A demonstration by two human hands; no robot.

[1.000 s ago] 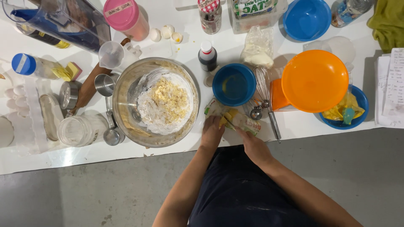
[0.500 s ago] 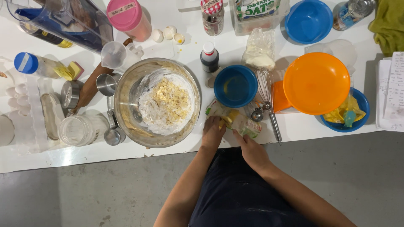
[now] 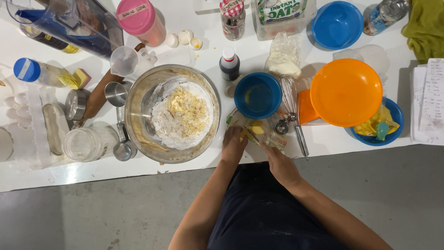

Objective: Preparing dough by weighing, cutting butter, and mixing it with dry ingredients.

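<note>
Hands (image 3: 256,153) on butter wrapper (image 3: 255,131) — beside bowl (image 3: 172,113)

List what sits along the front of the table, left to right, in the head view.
Clear glass jar → steel mixing bowl of flour → left hand on the butter wrapper → right hand → whisk → orange bowl → paper sheets.

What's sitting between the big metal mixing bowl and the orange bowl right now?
In the head view, the small blue bowl and the wire whisk lie between the metal mixing bowl and the orange bowl.
</note>
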